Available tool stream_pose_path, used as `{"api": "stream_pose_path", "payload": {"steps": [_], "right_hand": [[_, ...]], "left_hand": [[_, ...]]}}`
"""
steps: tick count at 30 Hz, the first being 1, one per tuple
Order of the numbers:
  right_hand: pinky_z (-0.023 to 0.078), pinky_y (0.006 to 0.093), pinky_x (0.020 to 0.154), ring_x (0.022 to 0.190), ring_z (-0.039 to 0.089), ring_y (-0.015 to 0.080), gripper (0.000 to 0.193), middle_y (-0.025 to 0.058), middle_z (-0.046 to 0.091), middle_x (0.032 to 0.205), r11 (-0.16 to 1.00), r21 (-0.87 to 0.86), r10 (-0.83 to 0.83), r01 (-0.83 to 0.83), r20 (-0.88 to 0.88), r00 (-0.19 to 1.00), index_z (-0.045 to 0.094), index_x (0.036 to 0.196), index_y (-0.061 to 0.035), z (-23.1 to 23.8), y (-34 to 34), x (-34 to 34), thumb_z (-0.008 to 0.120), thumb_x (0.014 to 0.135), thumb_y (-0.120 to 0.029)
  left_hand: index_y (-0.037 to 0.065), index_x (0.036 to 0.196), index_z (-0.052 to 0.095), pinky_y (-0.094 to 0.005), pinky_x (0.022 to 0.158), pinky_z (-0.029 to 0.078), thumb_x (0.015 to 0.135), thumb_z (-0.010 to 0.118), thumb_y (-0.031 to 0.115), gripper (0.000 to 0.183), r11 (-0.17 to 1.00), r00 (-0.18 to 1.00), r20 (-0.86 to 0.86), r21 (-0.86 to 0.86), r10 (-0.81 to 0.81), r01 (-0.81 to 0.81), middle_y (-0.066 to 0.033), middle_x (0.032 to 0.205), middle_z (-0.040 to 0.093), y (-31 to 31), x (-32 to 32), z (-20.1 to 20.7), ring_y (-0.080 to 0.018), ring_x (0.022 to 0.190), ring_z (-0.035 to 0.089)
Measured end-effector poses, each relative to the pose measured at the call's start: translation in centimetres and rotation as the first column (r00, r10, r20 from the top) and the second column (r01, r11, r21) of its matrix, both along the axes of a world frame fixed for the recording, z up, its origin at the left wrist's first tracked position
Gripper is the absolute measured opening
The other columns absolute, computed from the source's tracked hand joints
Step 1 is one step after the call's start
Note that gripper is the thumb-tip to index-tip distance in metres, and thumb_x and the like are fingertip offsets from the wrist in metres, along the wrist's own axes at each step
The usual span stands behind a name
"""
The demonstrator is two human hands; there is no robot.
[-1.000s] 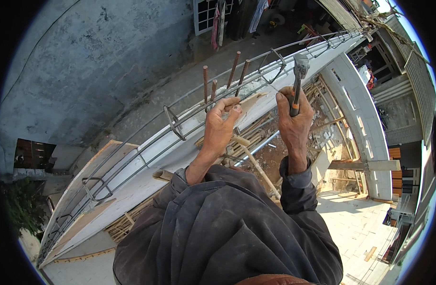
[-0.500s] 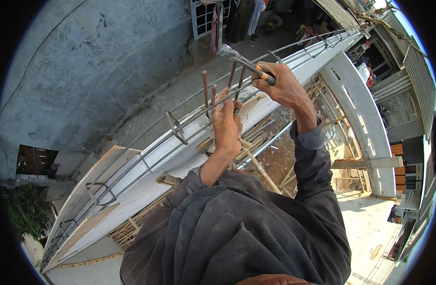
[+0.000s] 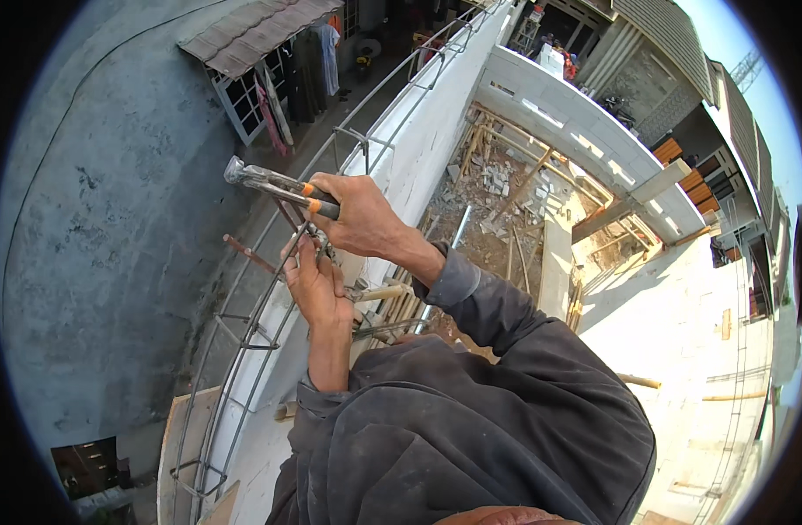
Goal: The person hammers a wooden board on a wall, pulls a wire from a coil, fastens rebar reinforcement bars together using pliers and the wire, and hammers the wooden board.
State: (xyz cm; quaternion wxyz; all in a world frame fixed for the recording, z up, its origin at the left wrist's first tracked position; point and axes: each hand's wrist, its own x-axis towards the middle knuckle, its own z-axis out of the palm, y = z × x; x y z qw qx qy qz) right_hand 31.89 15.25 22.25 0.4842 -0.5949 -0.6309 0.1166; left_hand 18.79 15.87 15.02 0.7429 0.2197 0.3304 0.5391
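Note:
My right hand grips a steel tool with an orange and black handle, its head pointing left over the rebar cage. Just below it, my left hand is closed around rusty upright rebar ends where they meet the long bars. The cage of thin steel bars and stirrups runs along the top of a white wall beam. Both forearms wear dark grey sleeves.
A grey concrete wall drops far below on the left, with a tiled awning and hanging clothes. To the right lie rubble, timber props and a white concrete slab. Wooden formwork sits at the lower left.
My right hand swung the tool from upright on the right over to the left, so it now lies across above my left hand. The view shifted along the beam.

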Motion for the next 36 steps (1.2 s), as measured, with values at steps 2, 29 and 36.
{"api": "stream_pose_path", "payload": {"steps": [2,29,36], "right_hand": [[0.05,0.0435,0.069,0.071,0.063,0.0342,0.018,0.0195,0.065,0.082,0.999,0.024,-0.022,0.024,-0.055,0.998,0.069,0.106,0.0023,-0.3,-1.0,-0.4,0.076,0.095,-0.01],[0.06,0.0423,0.084,0.098,0.076,0.0379,0.04,0.0224,0.076,0.111,0.978,0.207,0.082,-0.036,-0.219,0.972,0.07,0.136,0.0018,-6.9,-6.3,-3.4,0.072,0.096,-0.003],[0.06,0.0398,0.082,0.094,0.078,0.033,0.052,0.0208,0.077,0.106,0.977,0.214,0.039,0.008,-0.212,0.977,0.066,0.144,0.0007,-9.8,-7.5,-4.2,0.072,0.093,-0.002]], "left_hand": [[0.008,0.122,0.061,-0.0213,0.036,0.028,0.111,0.067,0.022,0.019,0.998,0.998,0.003,0.011,-0.059,0.058,-0.0015,0.103,0.066,0.0,-0.3,0.4,-0.0009,0.048,0.038],[0.01,0.126,0.071,-0.0236,0.031,0.028,0.111,0.062,0.028,0.025,0.927,0.886,0.285,0.034,-0.366,0.372,0.0024,0.079,0.069,1.4,-3.9,-0.4,-0.0047,0.036,0.033],[0.007,0.123,0.07,-0.0214,0.031,0.031,0.11,0.068,0.025,0.022,0.965,0.955,0.152,-0.025,-0.253,0.26,-0.0014,0.089,0.071,0.7,-2.6,0.2,-0.0038,0.039,0.043]]}}
